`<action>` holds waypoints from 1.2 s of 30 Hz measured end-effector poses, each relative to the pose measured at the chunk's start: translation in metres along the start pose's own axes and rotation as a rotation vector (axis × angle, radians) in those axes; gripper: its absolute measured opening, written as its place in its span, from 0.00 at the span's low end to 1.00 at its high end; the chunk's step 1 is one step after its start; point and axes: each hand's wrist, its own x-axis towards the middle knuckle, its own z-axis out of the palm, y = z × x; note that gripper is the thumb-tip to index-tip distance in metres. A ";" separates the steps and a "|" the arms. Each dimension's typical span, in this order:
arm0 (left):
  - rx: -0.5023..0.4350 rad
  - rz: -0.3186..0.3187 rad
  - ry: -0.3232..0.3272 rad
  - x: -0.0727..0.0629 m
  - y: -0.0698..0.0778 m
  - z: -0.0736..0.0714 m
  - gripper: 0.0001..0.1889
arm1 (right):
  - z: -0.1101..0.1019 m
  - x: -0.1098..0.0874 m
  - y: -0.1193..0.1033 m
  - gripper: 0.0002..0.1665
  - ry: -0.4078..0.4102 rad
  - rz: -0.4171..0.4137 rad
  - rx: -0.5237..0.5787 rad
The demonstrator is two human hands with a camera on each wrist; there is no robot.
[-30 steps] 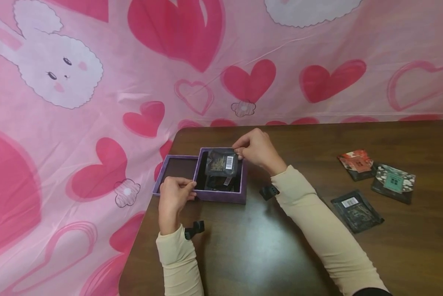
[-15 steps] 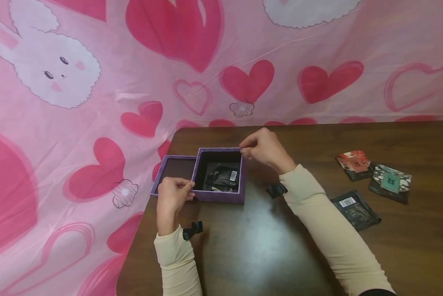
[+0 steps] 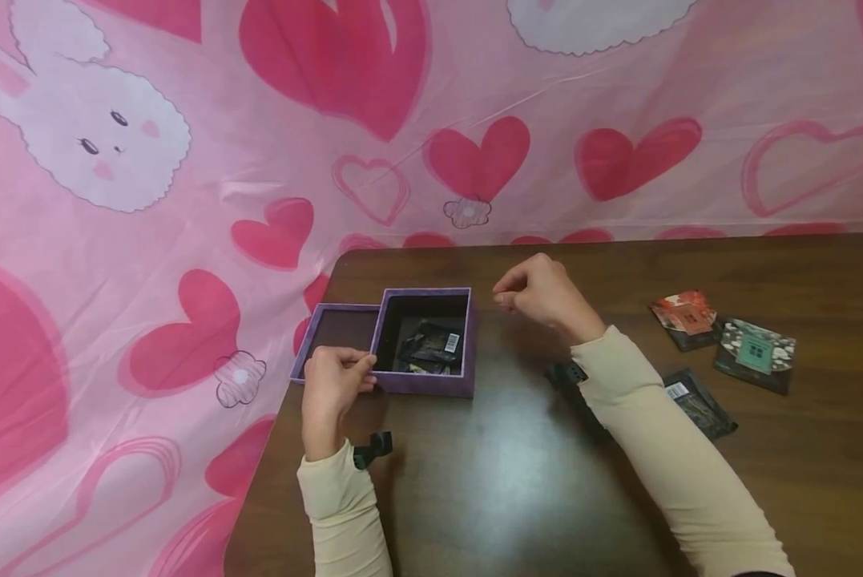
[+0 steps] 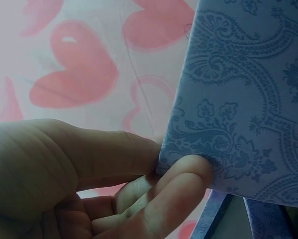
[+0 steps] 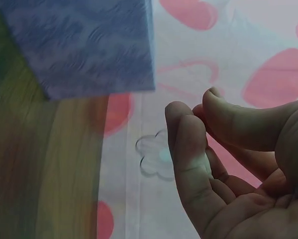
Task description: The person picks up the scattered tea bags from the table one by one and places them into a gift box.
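Box (image 3: 424, 385) at left of bench (image 3: 503, 481), sachets (image 3: 431, 349) inside; lid (image 3: 337, 328) touching its left side. Three packets (image 3: 752, 353) lie well apart at right. Left hand (image 3: 333, 385) at box's near-left corner.

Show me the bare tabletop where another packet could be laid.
Bare wood lies in front of the purple box, between the two sleeves, and behind the right hand toward the backdrop. It is crowded at the right, where three packets lie close together.

Head camera looks down; both wrist cameras closely share the purple box (image 3: 424, 340).
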 end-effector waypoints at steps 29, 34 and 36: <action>0.021 0.030 -0.013 0.001 0.003 -0.001 0.06 | -0.045 -0.051 0.076 0.09 -0.094 0.147 -0.070; 0.004 0.023 -0.014 0.002 0.003 -0.002 0.07 | -0.046 -0.058 0.093 0.08 -0.115 0.140 -0.082; 0.003 0.017 -0.020 0.002 0.002 -0.002 0.07 | -0.047 -0.062 0.099 0.07 -0.136 0.146 -0.084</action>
